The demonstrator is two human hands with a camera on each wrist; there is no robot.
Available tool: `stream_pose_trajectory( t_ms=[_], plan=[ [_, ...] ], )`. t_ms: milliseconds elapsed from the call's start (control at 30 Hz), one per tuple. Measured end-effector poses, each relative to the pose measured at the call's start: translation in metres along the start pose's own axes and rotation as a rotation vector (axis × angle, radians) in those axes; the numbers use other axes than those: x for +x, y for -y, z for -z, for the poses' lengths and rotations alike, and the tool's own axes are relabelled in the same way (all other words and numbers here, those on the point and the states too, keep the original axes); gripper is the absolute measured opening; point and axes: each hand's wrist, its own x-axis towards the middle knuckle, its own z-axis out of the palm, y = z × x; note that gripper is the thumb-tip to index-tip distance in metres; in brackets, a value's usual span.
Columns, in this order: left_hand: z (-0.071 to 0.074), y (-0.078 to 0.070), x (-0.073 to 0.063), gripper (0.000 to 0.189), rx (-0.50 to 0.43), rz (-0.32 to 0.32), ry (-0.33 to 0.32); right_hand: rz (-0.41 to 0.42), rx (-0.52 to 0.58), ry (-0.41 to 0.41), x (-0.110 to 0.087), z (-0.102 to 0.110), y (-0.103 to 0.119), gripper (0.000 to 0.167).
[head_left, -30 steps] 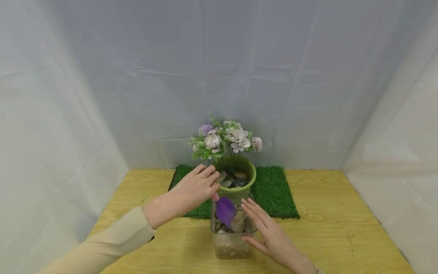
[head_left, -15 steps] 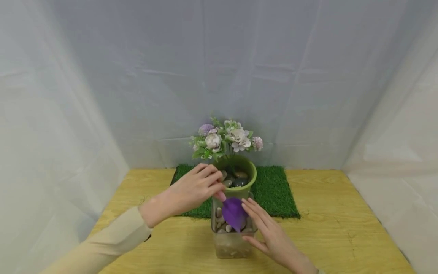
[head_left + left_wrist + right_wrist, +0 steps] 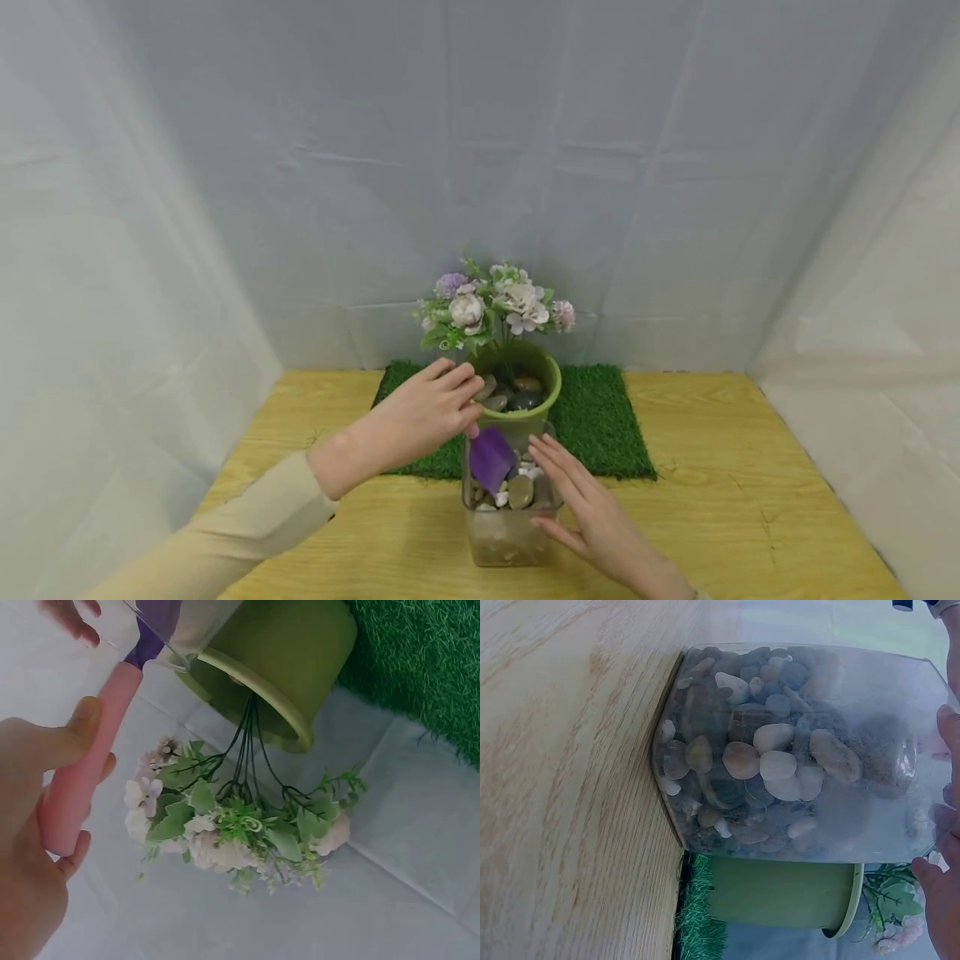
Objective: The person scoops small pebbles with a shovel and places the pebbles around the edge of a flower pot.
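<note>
My left hand (image 3: pixel 431 408) holds a small garden trowel by its pink handle (image 3: pixel 90 765), with the thumb along it. The trowel's purple blade (image 3: pixel 491 460) points down inside a clear plastic container (image 3: pixel 510 537), over its left part. Brown, grey and white pebbles (image 3: pixel 772 765) fill much of the container; whether the blade touches them I cannot tell. At the container's right side is my right hand (image 3: pixel 588 508), its fingers fairly straight and touching near the rim. In the right wrist view only parts of that hand show, at the edge.
Just behind the container stands a green flowerpot (image 3: pixel 555 390) with stones and pale pink and lilac flowers (image 3: pixel 498 304). It sits on an artificial grass mat (image 3: pixel 600 425) on the wooden table (image 3: pixel 712 483). White sheeting (image 3: pixel 525 167) hangs at the back and sides.
The trowel blade moved right across the container, then back left with my left hand. Pebbles inside lie differently, with a rounded brown one showing near the front. My right hand stayed in place.
</note>
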Motion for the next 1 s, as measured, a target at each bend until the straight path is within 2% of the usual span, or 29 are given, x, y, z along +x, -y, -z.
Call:
stream_pose_trajectory(
  t_ms=[200,300,500,667,800,1000],
  plan=[
    [-0.006,-0.001,-0.003,0.016,0.028,-0.018,-0.055,0.004,0.002,0.007,0.0,-0.001,0.0,0.071],
    [-0.006,-0.002,-0.004,0.017,0.022,-0.021,-0.048,0.001,0.003,0.01,-0.001,-0.001,0.001,0.072],
    [-0.008,-0.002,-0.004,0.014,-0.053,-0.009,-0.039,-0.002,-0.002,0.009,0.0,-0.001,0.001,0.072],
    [-0.005,-0.008,-0.004,0.016,-0.069,-0.017,-0.003,0.002,-0.01,0.005,0.0,-0.002,0.001,0.072],
    [-0.009,-0.011,-0.004,0.011,-0.129,0.024,0.012,0.004,-0.01,-0.003,0.001,-0.002,0.001,0.072],
    [-0.024,-0.01,-0.01,0.009,-0.257,0.16,-0.016,-0.003,-0.004,-0.004,0.0,-0.001,0.001,0.074]
  ],
)
